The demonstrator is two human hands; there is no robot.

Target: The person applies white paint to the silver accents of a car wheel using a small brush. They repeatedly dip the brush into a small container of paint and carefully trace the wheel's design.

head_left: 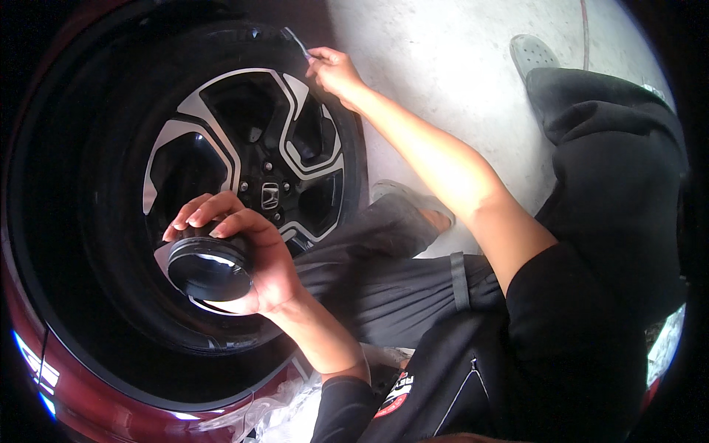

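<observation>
My left hand is wrapped round a small black round tub, fingers over its far side. Dark, shiny contents or a dark inside show at its opening; which one I cannot tell. Held out at the top, my right hand pinches the handle of a slim, toothbrush-like brush. The brush's head is close to the black tyre; whether it touches is unclear. Below the brush sits the black and silver alloy wheel, with the tub in front of its lower left spokes.
Dark red car bodywork curves round the wheel arch at left and below. Clear plastic sheeting hangs by the lower edge. My dark trousers and a grey clog rest on the pale concrete floor. A thin hose or cable runs at the top right.
</observation>
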